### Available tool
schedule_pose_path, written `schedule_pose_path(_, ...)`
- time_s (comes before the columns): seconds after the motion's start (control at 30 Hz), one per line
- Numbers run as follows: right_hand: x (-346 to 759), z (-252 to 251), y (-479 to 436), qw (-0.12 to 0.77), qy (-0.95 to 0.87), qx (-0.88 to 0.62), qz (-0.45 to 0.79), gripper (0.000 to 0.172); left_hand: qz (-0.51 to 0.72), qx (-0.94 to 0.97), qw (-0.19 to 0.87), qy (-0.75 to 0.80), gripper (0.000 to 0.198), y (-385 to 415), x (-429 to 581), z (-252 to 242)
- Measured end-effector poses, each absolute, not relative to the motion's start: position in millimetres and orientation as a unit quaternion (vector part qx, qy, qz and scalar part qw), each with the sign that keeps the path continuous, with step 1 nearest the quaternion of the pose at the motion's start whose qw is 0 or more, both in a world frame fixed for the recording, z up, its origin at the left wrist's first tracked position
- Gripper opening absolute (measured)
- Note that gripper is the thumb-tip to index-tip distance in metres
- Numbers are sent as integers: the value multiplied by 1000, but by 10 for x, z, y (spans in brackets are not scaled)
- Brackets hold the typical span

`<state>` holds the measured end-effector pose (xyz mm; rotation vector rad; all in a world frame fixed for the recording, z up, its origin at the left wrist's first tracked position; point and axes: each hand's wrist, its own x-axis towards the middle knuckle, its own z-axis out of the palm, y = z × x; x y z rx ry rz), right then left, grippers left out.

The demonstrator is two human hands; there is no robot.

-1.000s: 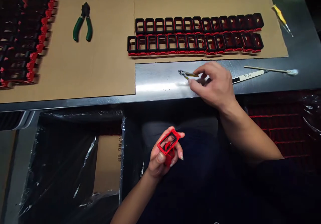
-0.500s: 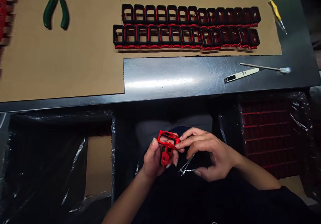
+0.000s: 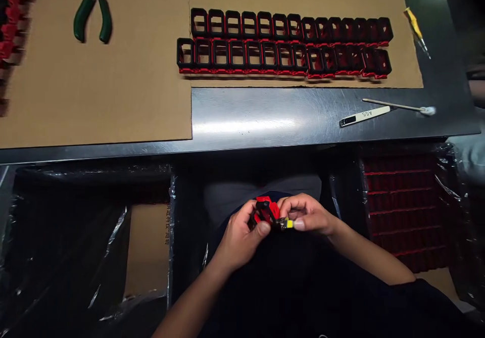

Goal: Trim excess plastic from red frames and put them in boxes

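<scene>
Over my lap, my left hand is closed around a red and black plastic frame, which is tilted with its opening partly toward me. From the right, my right hand pinches a small metal tool with a yellow patch between thumb and fingers. The tool's front end meets the lower right edge of the frame; whether it bites into the plastic, I cannot tell. Its exact kind is too small to make out.
Two rows of similar red and black frames stand on cardboard. Green-handled pliers, a yellow-handled tool, white tweezers and a cotton swab lie on the bench. Plastic-lined boxes flank my lap; the right one holds red parts.
My left hand has turned the frame over so its black side shows. My right hand has brought the metal tool up from below to the frame's edge, its fingers closing in.
</scene>
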<state>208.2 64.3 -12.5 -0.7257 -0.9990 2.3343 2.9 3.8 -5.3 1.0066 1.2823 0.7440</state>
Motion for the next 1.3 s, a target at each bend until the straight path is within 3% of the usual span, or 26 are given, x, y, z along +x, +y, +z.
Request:
schedule_pose_path(0.1, 2049, -222, 597, 256, -187, -252, 914, 30, 360, 560, 446, 598, 83, 5, 41, -68)
schedule_pose_path(0.17, 2026, -235, 582, 245, -149, -252, 924, 30, 368, 622, 362, 589, 83, -6, 63, -78)
schedule_pose_path(0.33, 2015, -151, 597, 233, -175, -279, 915, 27, 375, 678, 295, 560, 76, 28, 58, -77)
schedule_pose_path(0.63, 2148, 64, 695, 200, -261, -324, 887, 29, 377, 681, 325, 538, 72, 36, -26, -80)
schedule_pose_path(0.7, 2276, 118, 739, 227, -375, -362, 823, 28, 403, 659, 338, 537, 72, 17, -19, -86)
schedule_pose_path(0.8, 2461, 214, 780, 269, -604, -411, 628, 25, 429, 643, 350, 529, 74, 4, -1, -88)
schedule_pose_path(0.9, 2516, 305, 747, 282, -747, -374, 473, 30, 436, 649, 362, 507, 77, 20, 21, -84)
schedule_pose_path(1.07, 2365, 348, 617, 316, -797, -305, 414, 31, 437, 667, 363, 481, 80, 54, 62, -111)
schedule_pose_path(1.3, 2242, 295, 587, 347, -823, -269, 360, 11, 445, 673, 365, 465, 83, 47, 47, -170)
